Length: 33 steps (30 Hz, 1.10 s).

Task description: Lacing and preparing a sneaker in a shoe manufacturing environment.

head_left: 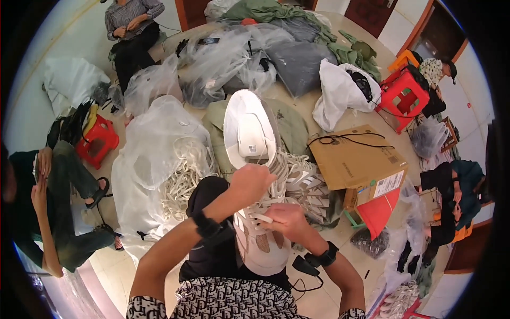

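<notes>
So there's a pale shoe (260,255) sitting right under the fingers, toe pointing back at the wearer's body, and the wide heel opening with its white insole out past the fingertips on the far side. The right hand (289,220) has thumb and fingers pinched together on a white lace (261,217), just over the front of the shoe. The left hand (249,186) is curled over the upper part of the lacing area, a bit farther out than the right one. Its fingertips are tucked out of sight, so I honestly can't tell if they're clamped on anything.

Progress-wise, I'd call this one partway through lacing at best. The right fingers have a lace in their grip down near the toe end, but the hands cover most of the eyelet rows, so I can't count how many are done. No finished bow shows, so my guess is there's threading or tightening left.

Beyond this shoe, there's a tangle of loose laces (183,189) left of the fingers by a clear plastic bag (141,138), and a cluster of similar shoes (311,194) just right of them. Can't tell if those are finished. A cardboard box (356,159) sits farther right, past that cluster.
</notes>
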Motion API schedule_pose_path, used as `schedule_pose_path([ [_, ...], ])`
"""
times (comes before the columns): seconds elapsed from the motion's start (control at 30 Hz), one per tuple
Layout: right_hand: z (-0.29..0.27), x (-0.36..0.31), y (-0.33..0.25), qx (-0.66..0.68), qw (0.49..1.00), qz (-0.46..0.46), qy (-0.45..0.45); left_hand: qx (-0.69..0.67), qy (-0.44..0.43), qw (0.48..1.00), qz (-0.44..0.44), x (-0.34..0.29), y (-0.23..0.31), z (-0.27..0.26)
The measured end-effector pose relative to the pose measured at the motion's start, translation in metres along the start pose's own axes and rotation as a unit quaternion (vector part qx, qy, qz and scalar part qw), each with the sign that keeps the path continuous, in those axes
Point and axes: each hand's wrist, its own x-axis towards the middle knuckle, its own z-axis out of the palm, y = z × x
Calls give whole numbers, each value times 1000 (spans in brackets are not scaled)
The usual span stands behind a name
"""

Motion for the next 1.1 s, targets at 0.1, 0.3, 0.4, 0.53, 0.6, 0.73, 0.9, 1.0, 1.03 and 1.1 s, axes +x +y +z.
schedule_pose_path([
  [0.1, -2, -7, -2, 60, 997, 41, 8, 155, -82, 984, -21, 9, 12, 16],
  [0.3, -11, -13, -1, 63, 996, 24, 53, 116, -102, 982, -109, 12, 17, 29],
  [0.4, -27, -11, -5, 163, 974, 114, 110, 91, -96, 981, -142, 10, 6, 30],
  [0.53, -50, -8, -5, 312, 903, 257, 148, -95, -30, 983, -156, 2, -5, 29],
  [0.6, -56, -10, 3, 342, 880, 269, 191, -158, 2, 974, -162, -4, -2, 26],
  [0.73, -81, -15, 26, 454, 778, 263, 345, -344, 67, 918, -186, -19, -4, 9],
  [0.9, -119, -26, 57, 419, 760, 296, 399, -548, 213, 792, -168, -42, -37, -54],
  [1.0, -147, -41, 85, 418, 754, 260, 435, -602, 265, 739, -149, -62, -69, -85],
  [1.03, -154, -47, 94, 423, 750, 239, 449, -600, 266, 739, -150, -72, -79, -93],
  [1.1, -169, -48, 98, 411, 757, 243, 445, -618, 277, 722, -143, -88, -91, -105],
])
